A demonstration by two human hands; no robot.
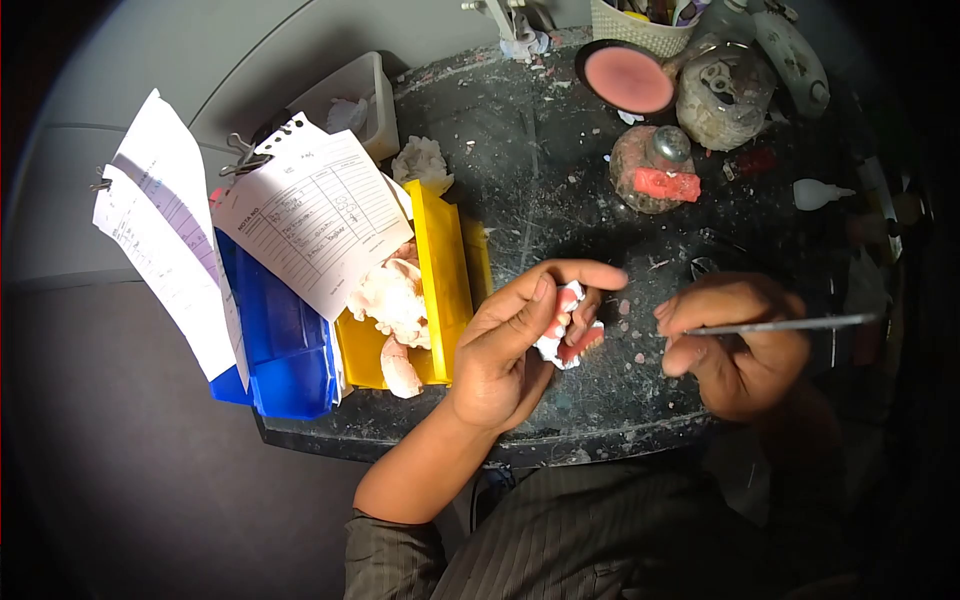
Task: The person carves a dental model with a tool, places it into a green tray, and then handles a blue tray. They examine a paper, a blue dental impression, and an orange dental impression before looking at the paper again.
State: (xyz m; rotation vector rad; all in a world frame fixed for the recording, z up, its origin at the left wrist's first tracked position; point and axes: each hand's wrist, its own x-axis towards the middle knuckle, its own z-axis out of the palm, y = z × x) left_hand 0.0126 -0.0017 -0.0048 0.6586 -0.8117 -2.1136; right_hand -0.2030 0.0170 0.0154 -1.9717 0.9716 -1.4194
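Observation:
My left hand [497,360] is closed around a pink denture piece [582,346] with tooth-like edges and white material, perhaps tissue or plaster, along it. The index finger stretches out past it to the right, and part of the piece is hidden by the fingers. To the right, my right hand [745,350] pinches a thin, dark metal hand tool [800,325]. Its shaft points right, and the tip by the fingertips is hard to make out. The two hands are apart, above the dark worktable [540,225].
A yellow bin [445,290] with pale casts [395,305] and a blue bin [290,365] stand left, under clipped papers [305,210]. Behind my right hand are a lamp-like jar [635,160] with a red wax block [667,184], a pink dish [628,80] and a glass jar [725,110].

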